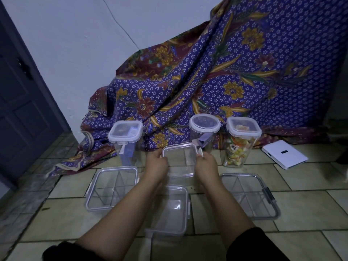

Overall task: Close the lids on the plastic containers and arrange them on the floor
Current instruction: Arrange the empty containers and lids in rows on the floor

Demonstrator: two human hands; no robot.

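Observation:
A clear square container (179, 160) with its lid on stands in the middle of the tiled floor. My left hand (156, 162) grips its left side and my right hand (206, 163) grips its right side at a raised white latch. Just below my wrists lies another clear square container (170, 210). A flat divided container (113, 187) lies to the left and a second divided container (250, 196) to the right. Behind stand three tall lidded jars: a square jar (125, 140) at left, a round jar (204, 132) in the middle, and a snack-filled jar (241, 142) at right.
A purple patterned cloth (216, 76) drapes over something behind the jars and spills onto the floor. A white flat device (284, 154) lies at the right. A dark door (22, 102) stands at the left beside a pale wall.

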